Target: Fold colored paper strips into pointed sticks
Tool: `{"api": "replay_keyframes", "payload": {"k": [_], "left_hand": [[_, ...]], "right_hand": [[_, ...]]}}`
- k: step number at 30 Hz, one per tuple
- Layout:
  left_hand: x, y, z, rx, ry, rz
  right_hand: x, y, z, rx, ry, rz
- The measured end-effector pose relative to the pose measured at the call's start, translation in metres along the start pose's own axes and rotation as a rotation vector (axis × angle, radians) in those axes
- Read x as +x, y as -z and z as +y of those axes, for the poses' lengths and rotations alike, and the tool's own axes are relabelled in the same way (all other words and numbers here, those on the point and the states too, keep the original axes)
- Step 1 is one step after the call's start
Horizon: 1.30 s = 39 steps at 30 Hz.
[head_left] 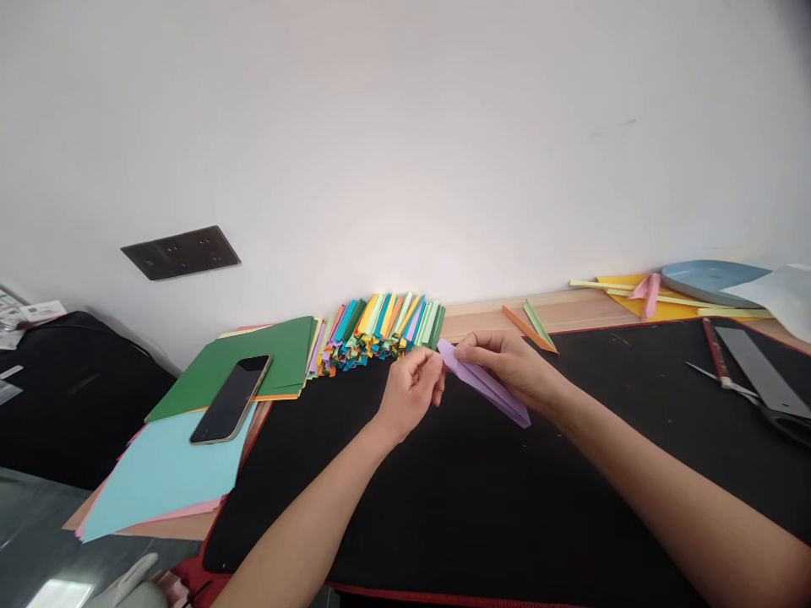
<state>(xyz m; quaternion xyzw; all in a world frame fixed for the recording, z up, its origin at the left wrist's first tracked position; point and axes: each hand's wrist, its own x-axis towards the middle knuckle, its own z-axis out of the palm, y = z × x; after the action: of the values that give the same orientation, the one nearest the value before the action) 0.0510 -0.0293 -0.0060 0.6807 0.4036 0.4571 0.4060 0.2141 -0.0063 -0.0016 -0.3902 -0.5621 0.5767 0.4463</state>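
- The right hand point(510, 363) grasps a folded purple paper point(494, 391) between thumb and fingers, its long end slanting down to the right
- The left hand point(411, 390) has its thumb and fingers drawn together right at the upper left end of the purple paper; whether they pinch it I cannot tell
- The purple paper is held over a black mat point(494, 515) with a red edge, which lies on a wooden bench point(469, 323)
- Just beyond the left hand, a heap of folded paper strips point(380, 325) in many colours sits near the wall point(405, 152)
- Beyond the right hand, an orange strip point(529, 329) and a light green strip point(538, 323) lie at an angle to each other, near the back edge of the mat
- To the left, a phone point(231, 401) lies across green sheets point(279, 355) and light blue sheets point(168, 469), with pink paper showing under the blue
- At the far right are yellow paper point(672, 309), a folded pink piece point(647, 294), a blue tray point(706, 277) and a white sheet point(789, 295)
- In front of these, a red-brown handled tool point(715, 353), a flat grey strip point(764, 371) and scissors point(786, 422) lie on the mat
- A dark socket plate point(183, 252) is on the wall, above a black bag point(57, 397) at the left
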Motion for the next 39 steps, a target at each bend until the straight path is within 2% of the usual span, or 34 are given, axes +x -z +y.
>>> {"api": "replay_keyframes", "payload": {"k": [11, 18, 24, 29, 39], "left_hand": [[0.0006, 0.0005, 0.0011, -0.035, 0.028, -0.039], [0.0001, 0.0016, 0.001, -0.02, 0.013, -0.058], [0.0008, 0.0018, 0.0015, -0.012, 0.009, -0.052], [0.0006, 0.0022, -0.0008, -0.027, 0.003, -0.065], [-0.0005, 0.0031, 0.002, 0.05, -0.024, -0.142]], "right_hand": [[0.0017, 0.0033, -0.0006, -0.008, -0.011, 0.008], [0.0027, 0.0041, 0.002, -0.046, -0.015, -0.036], [0.0004, 0.0057, 0.0007, 0.066, -0.058, -0.109], [0.0002, 0.0079, 0.0007, 0.124, -0.017, -0.192], [0.0014, 0.0069, 0.0029, 0.172, -0.022, -0.209]]}}
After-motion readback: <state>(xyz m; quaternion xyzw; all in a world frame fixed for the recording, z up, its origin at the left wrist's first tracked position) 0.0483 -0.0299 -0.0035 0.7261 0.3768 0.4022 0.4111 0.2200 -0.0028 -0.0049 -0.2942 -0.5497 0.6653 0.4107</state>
